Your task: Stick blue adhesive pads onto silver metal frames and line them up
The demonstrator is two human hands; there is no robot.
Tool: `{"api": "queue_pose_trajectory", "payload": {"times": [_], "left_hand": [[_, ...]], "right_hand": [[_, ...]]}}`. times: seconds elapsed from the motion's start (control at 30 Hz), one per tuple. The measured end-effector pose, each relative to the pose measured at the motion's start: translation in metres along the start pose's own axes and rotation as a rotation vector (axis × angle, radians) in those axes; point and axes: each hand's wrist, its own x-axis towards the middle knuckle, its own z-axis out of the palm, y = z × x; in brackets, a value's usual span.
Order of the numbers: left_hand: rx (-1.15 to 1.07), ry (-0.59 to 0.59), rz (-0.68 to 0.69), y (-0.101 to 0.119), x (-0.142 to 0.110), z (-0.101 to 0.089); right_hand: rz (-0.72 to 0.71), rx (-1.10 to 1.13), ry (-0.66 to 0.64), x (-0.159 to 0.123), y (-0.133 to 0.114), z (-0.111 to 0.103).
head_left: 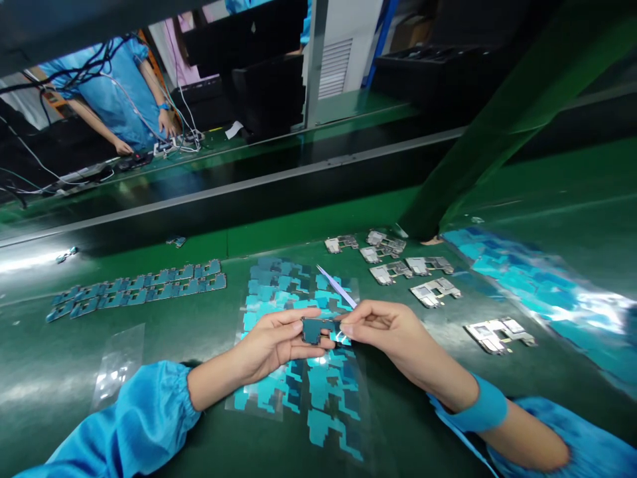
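My left hand [271,344] pinches a small dark circuit board [314,328] by its left end, just above a clear sheet of blue stickers [326,392]. My right hand [385,326] meets the board from the right, fingers closed on a pair of light tweezers [337,287] that slant up and back. Its fingertips touch a blue sticker at the board's right edge.
Rows of blue-covered boards [144,287] lie to the left. Several bare metal-shielded boards [432,291] lie to the right, beside more blue film [537,285]. An empty clear sheet [117,364] lies front left. Across the conveyor, another person in blue [122,89] handles cables.
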Motion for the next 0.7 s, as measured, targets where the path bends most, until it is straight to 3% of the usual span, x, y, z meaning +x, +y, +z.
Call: {"api": "queue_pose_trajectory", "payload": {"times": [0.7], "left_hand": [[0.012,-0.008,-0.003,0.0019,-0.0014,0.0021]], "right_hand": [[-0.011,0.006,-0.018,0.0003,0.0027,-0.0021]]}}
